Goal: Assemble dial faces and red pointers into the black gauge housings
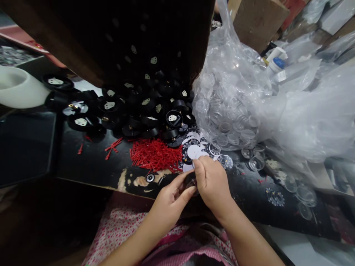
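My left hand (169,201) and my right hand (212,183) meet at the near edge of the black table (91,166), both gripping one small round black part (191,182) that is mostly hidden between the fingers. Just beyond my right fingertips lies a stack of white and black printed dial discs (194,149). A heap of small red pointers (155,153) lies to the left of the discs. Behind them spreads a pile of black round housings (144,111) with white inserts.
A clear plastic bag full of transparent round covers (233,107) stands at the right, with loose covers (256,162) on the table near it. A white roll (19,88) sits far left. Cardboard boxes (257,18) stand behind. A dark overhang (124,33) covers the back.
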{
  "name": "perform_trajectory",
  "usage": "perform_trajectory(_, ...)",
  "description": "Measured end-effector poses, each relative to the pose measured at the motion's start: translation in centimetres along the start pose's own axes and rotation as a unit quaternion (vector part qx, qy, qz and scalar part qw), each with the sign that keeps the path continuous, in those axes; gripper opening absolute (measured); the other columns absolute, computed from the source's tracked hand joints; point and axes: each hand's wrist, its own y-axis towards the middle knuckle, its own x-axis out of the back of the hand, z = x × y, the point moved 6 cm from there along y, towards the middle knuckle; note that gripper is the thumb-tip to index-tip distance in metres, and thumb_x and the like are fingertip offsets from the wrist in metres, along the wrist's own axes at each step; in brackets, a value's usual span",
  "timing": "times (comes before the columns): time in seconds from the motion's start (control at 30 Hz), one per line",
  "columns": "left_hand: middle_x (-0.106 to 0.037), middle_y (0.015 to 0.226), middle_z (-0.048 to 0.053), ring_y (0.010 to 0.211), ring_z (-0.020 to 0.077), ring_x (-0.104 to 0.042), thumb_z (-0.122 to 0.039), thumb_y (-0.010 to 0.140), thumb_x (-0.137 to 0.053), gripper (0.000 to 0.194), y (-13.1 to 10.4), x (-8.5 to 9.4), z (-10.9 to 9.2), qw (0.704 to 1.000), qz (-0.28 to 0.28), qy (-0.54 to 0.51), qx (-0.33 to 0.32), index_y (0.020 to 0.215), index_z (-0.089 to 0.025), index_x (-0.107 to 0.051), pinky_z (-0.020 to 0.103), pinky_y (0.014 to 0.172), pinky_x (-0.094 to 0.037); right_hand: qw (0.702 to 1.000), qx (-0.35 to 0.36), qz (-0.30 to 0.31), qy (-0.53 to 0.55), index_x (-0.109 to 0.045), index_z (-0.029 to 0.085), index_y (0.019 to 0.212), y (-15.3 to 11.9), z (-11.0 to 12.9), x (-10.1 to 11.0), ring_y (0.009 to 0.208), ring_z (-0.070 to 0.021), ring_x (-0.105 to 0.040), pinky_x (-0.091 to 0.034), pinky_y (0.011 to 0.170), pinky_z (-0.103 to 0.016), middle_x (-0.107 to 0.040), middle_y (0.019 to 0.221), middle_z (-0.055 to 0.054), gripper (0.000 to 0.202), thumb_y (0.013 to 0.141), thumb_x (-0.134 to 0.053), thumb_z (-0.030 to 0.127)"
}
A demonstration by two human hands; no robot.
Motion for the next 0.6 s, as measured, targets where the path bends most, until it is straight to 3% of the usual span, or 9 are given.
perform_trajectory(0.2,-0.075,0.117,0.004,0.111,0.0274,-0.069,-0.035,0.086,-0.066,0.031,0.3,-0.6,-0.3,0.999,0.019,0.041,0.002,0.116,-0.028,-0.071,0.040,0.101,-0.051,0.998,-0.014,0.008,0.067,-0.048,0.020,0.065,-0.4,-0.3,-0.2,0.056,-0.0130,-0.044,-0.031,0.065,-0.029,-0.052,0.060,0.001,0.047,0.105,-0.028,0.035)
perform_trajectory(0.3,-0.072,0.124,0.003,0.118,0.0278,-0.064,-0.038,0.087,-0.064,0.036,-1.5,1.1,0.3,0.996,0.018,0.086,0.021,0.121,-0.029,-0.068,0.040,0.103,-0.049,0.981,-0.021,0.078,0.176,-0.052,0.020,0.069,-0.4,-1.0,-0.6,0.062,-0.0132,-0.050,-0.034,0.065,-0.026,-0.055,0.065,0.001,0.046,0.103,-0.034,0.044)
perform_trajectory(0.37,-0.070,0.129,0.001,0.124,0.0288,-0.060,-0.042,0.087,-0.062,0.038,-3.9,4.7,1.5,0.989,-0.037,0.142,0.031,0.123,-0.031,-0.067,0.038,0.104,-0.048,0.962,-0.028,0.117,0.245,-0.059,0.020,0.078,-0.5,-1.5,-0.6,0.069,-0.0141,-0.056,-0.038,0.067,-0.025,-0.060,0.073,0.000,0.040,0.102,-0.038,0.045)
perform_trajectory(0.47,-0.069,0.128,0.004,0.126,0.0332,-0.057,-0.050,0.087,-0.058,0.041,-8.3,12.7,2.7,0.947,-0.197,0.252,0.020,0.122,-0.031,-0.065,0.047,0.111,-0.040,0.953,-0.072,0.111,0.274,-0.061,0.020,0.085,-0.5,-2.6,-0.5,0.074,-0.0154,-0.058,-0.039,0.070,-0.026,-0.063,0.078,-0.001,0.031,0.100,-0.043,0.040)
perform_trajectory(0.53,-0.061,0.138,0.009,0.132,0.0366,-0.050,-0.052,0.085,-0.058,0.048,-10.2,17.2,1.6,0.884,-0.292,0.364,0.002,0.126,-0.027,-0.061,0.053,0.116,-0.030,0.951,-0.081,0.123,0.272,-0.059,0.020,0.081,-0.4,-2.2,-0.9,0.072,-0.0156,-0.057,-0.039,0.068,-0.026,-0.061,0.075,0.000,0.029,0.098,-0.044,0.037)
perform_trajectory(0.6,-0.056,0.143,0.012,0.133,0.0355,-0.048,-0.050,0.088,-0.055,0.051,-9.8,19.1,-1.2,0.835,-0.317,0.448,-0.045,0.131,-0.025,-0.056,0.054,0.115,-0.030,0.945,-0.053,0.166,0.276,-0.059,0.020,0.080,-0.3,-0.7,-1.7,0.071,-0.0159,-0.056,-0.038,0.068,-0.027,-0.061,0.075,0.000,0.027,0.098,-0.046,0.036)
